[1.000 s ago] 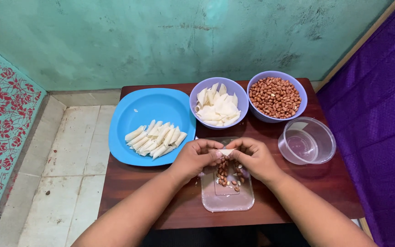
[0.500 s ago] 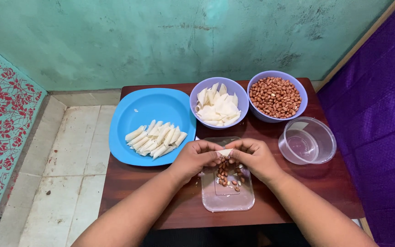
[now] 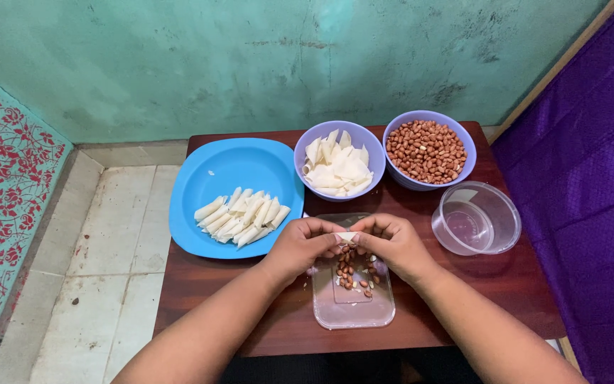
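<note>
In the head view, the left hand [image 3: 300, 245] and the right hand [image 3: 394, 244] meet over the near middle of the small wooden table [image 3: 506, 284], fingertips curled in and pinching between them a small pale wrapper piece [image 3: 347, 237]; both hands are closed down to that pinch, the other fingers loosely folded. The wrapper sits right between the two thumbs, above the far end of a clear plastic lid [image 3: 353, 313] that lies flat near the table's front edge with a scatter of loose peanuts [image 3: 353, 274] on it, just under and touching-close to the hands. As a judgement of progress, a good share looks done but more is left: a blue plate [image 3: 207, 178] at the table's left side carries a row of finished little rolls [image 3: 241, 217] along its near half, with much of the plate bare. At the far edge, a lilac bowl [image 3: 307, 142] holds a heap of unused pale wrapper sheets [image 3: 337, 163], and beside it toward the far right corner a second lilac bowl [image 3: 463, 139] is full of peanuts [image 3: 426, 151]. An empty clear tub [image 3: 495, 213] stands at the right edge, near the right hand but apart from it. Whether the held piece already has nuts inside cannot be told.
</note>
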